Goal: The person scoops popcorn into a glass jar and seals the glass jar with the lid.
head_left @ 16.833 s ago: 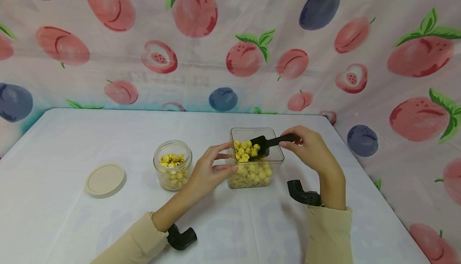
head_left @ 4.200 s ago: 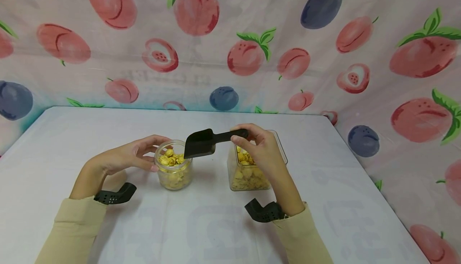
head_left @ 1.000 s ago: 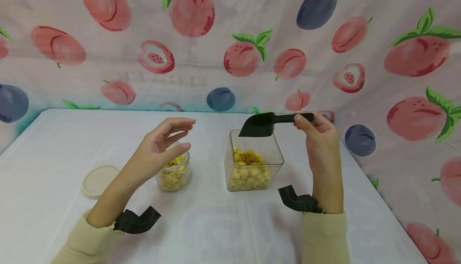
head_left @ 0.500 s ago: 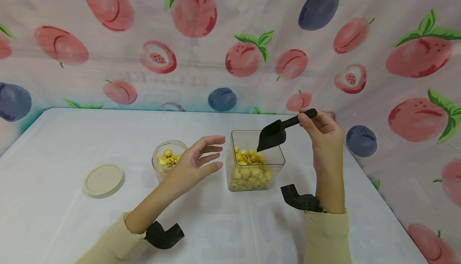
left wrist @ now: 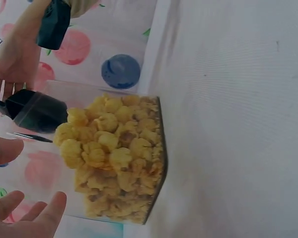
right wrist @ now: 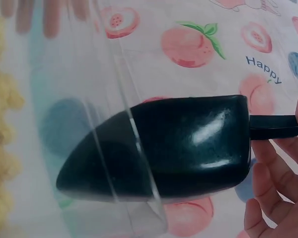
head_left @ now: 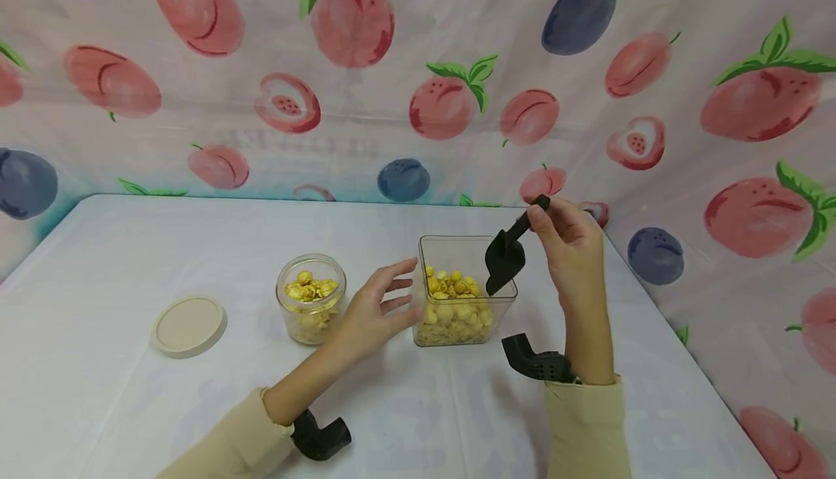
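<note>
My right hand (head_left: pixel 575 254) pinches the handle of a black scoop (head_left: pixel 505 261), whose blade points down into the mouth of a clear square container (head_left: pixel 499 319). Yellow popcorn (left wrist: pixel 114 144) fills the lower part of that container; in the right wrist view the scoop's tip is inside the wall, above the popcorn. My left hand (head_left: pixel 375 312) is at the container's left side with fingers spread and only slightly bent; whether they touch the wall I cannot tell. Left of that hand, a round glass jar (head_left: pixel 312 265) stands uncovered with popcorn in it.
A beige round lid (head_left: pixel 189 326) lies on the white table (head_left: pixel 215 239), left of the jar. Behind the table hangs a fruit-printed cloth (head_left: pixel 353 138), which also covers the right side. Black wrist mounts (head_left: pixel 320 437) sit on both forearms.
Since the earlier frames, my left hand has left the jar and moved right to the square container. The scoop has gone from beside the jar to the container and tilted downward into it.
</note>
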The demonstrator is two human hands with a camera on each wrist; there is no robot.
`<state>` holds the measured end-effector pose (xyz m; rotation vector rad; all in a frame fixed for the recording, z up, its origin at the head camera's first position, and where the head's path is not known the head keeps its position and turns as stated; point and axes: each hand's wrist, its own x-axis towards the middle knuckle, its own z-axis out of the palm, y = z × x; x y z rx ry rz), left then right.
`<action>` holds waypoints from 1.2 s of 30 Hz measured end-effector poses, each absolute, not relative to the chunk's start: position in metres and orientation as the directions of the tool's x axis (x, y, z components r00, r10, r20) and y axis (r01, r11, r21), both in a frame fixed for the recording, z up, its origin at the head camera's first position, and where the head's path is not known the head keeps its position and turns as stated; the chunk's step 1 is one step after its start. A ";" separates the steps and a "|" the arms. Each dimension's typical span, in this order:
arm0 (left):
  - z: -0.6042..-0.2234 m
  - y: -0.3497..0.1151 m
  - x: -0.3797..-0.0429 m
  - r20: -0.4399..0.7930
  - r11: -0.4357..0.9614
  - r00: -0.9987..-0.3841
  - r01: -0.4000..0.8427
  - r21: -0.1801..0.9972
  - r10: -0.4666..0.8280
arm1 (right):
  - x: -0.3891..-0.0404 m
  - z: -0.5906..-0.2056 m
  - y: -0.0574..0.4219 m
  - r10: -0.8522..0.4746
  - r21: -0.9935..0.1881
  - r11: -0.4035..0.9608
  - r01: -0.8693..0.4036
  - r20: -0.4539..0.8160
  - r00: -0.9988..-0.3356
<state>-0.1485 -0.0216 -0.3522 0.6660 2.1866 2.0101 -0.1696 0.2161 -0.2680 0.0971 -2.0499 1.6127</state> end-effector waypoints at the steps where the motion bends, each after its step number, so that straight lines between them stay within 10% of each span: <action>1: -0.353 -0.021 -0.149 0.223 0.031 -0.901 0.253 0.967 0.373 | -0.170 -0.269 0.216 0.238 -0.876 0.311 -0.368 0.447 -0.862; 24: -0.363 -0.013 -0.148 0.208 0.026 -0.927 0.228 0.973 0.313 | -0.164 -0.269 0.210 -0.115 -0.572 0.668 -0.476 0.553 -0.825; 36: -0.366 -0.013 -0.148 0.207 0.037 -0.931 0.228 0.973 0.301 | -0.158 -0.267 0.204 -0.222 -0.522 0.760 -0.387 0.352 -0.909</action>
